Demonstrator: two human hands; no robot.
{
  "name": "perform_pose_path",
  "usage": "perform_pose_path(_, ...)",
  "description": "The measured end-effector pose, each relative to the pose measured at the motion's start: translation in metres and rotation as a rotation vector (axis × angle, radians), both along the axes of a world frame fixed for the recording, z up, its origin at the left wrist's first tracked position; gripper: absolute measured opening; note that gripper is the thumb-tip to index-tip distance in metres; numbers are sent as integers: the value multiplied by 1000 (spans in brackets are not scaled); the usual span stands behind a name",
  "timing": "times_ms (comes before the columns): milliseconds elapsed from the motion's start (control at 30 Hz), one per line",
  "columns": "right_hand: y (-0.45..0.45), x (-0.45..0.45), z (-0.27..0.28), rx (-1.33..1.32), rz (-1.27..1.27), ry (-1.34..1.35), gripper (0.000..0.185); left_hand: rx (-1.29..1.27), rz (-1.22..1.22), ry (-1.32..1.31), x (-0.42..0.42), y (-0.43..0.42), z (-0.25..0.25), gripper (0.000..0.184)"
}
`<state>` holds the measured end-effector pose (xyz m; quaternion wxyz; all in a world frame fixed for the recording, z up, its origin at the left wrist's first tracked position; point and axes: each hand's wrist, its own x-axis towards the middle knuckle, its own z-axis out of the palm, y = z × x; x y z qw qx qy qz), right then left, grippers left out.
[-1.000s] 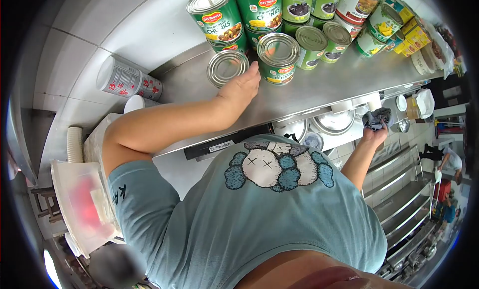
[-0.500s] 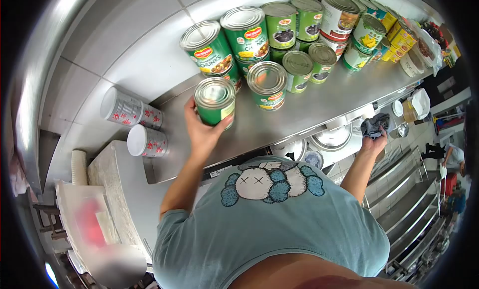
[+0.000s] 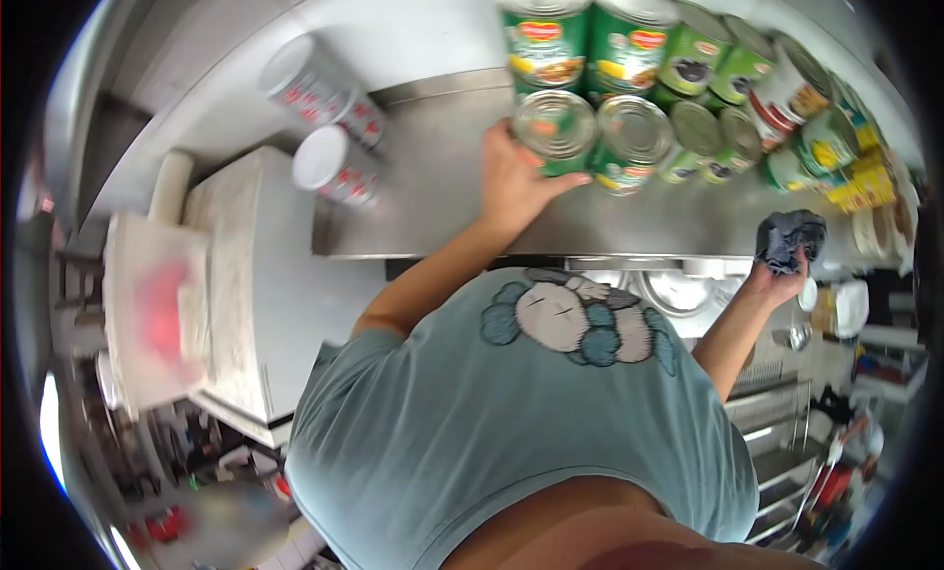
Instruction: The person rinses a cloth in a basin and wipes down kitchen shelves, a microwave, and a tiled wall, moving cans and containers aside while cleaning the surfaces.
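At the upper centre of the frame, the left hand (image 3: 516,181) is curved part-open around the left and lower side of a green can (image 3: 556,132), fingers along its left wall and thumb reaching right across its front. The can stands upright at the near left end of the grouped cans, close beside a second green can (image 3: 634,137); whether its base rests fully on the steel counter (image 3: 433,191) cannot be told. Taller stacks of green cans (image 3: 546,49) rise behind it.

It looks rigid and, if full, heavy for one hand. The smooth metal and paper label could slip under damp fingers, so a broad grip around the middle of the wall seems best, clear of the rim.

Toward the right of the frame, the right hand (image 3: 780,280) has its fingers curled around a bunched dark cloth (image 3: 790,240), soft and light by its look, held above the counter's front edge and apart from the cans.
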<state>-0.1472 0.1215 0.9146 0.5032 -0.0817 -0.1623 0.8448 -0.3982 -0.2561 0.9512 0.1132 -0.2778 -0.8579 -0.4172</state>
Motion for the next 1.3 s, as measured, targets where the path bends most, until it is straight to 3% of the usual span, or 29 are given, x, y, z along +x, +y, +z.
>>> perform_pose_path(100, -3, -40, -22, -37, -85, -104, 47, 68, -60, -119, 2, 2, 8, 129)
perform_pose_path(200, 2, -50, -53, 69, -31, -83, 51, 75, -76, 5, 0, -36, 37, 131)
perform_pose_path(233, -2, -55, -56, 78, -79, -123, 52, -128, 81, 156, 2, -56, 65, 125)
perform_pose_path(333, -19, -65, -45, 131, -183, -206, 53, -297, 565, 543, -25, -123, 84, 105)
perform_pose_path(400, -16, -61, -43, 130, -111, -232, 52, -303, 815, 443, -41, -164, 83, 101)
perform_pose_path(433, -14, -61, -43, 120, -88, -205, 53, -464, 984, 354, -49, -180, 78, 104)
perform_pose_path(467, -11, -62, -45, 123, -99, -213, 53, -462, 972, 348, -58, -198, 73, 104)
perform_pose_path(533, -8, -62, -49, 122, -77, -215, 52, -37, 688, -75, -65, -217, 72, 111)
perform_pose_path(667, -3, -63, -55, 164, -104, -253, 48, 135, 574, -320, -20, -178, 104, 112)
perform_pose_path(733, -12, -65, -46, 181, -104, -243, 47, 57, 299, -36, -7, -169, 97, 118)
perform_pose_path(800, -12, -66, -45, 191, -142, -295, 47, -68, 99, 50, 0, -148, 89, 124)
perform_pose_path(867, -12, -64, -44, 190, -108, -276, 50, 24, -52, -102, 10, -115, 75, 128)
perform_pose_path(1000, -17, -62, -41, 187, -99, -265, 53, -31, -15, -128, 17, -92, 71, 130)
perform_pose_path(1067, -18, -64, -43, 151, -101, -276, 53, 189, -197, -201, -2, -113, 75, 134)
perform_pose_path(1100, -17, -64, -42, 180, -100, -291, 54, 106, -95, 86, -27, -131, 76, 138)
perform_pose_path(1167, -17, -63, -41, 204, -108, -313, 55, 405, 301, 155, -57, -150, 101, 143)
perform_pose_path(1233, -18, -65, -40, 157, -156, -326, 53, 92, 797, 414, -118, -191, 75, 143)
perform_pose_path(1267, -14, -63, -46, 153, -159, -326, 53, 91, 792, 416, -132, -197, 70, 143)
perform_pose_path(1300, -5, -63, -55, 140, -123, -299, 53, 322, 597, 216, -143, -201, 67, 146)
